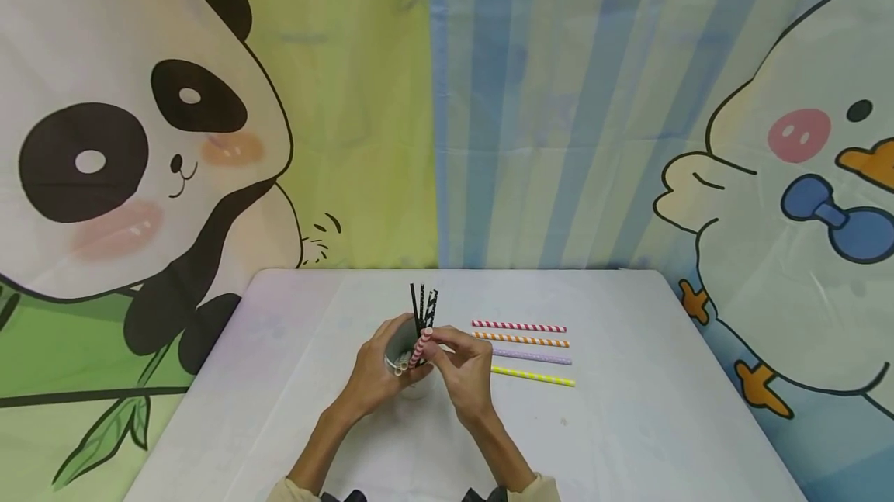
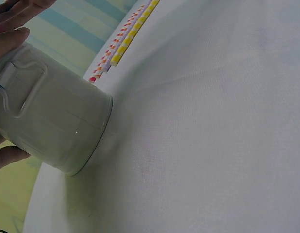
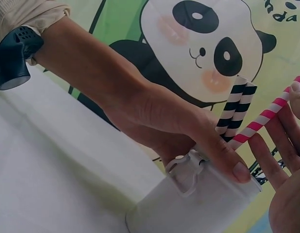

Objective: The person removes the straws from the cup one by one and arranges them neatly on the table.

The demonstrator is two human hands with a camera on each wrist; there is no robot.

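My left hand (image 1: 372,378) grips a white canister (image 2: 58,116) near its rim; a wire clip shows on its side. In the right wrist view the left thumb lies along the rim of the canister (image 3: 198,206). My right hand (image 1: 464,374) pinches a red-and-white striped paper straw (image 1: 421,347), also seen as a pink-striped straw (image 3: 261,119) slanting at the canister's mouth. Its lower end is hidden behind the left hand and rim. Several black-patterned straws (image 1: 422,304) stand in the canister, with pale straw ends (image 1: 401,369) at the near side of the mouth.
Right of the hands, on the white table (image 1: 628,424), lie a red-striped straw (image 1: 520,326), an orange-striped straw (image 1: 524,340), a purple straw (image 1: 534,357) and a yellow straw (image 1: 534,375), roughly parallel. A patterned curtain (image 1: 363,137) hangs behind the table.
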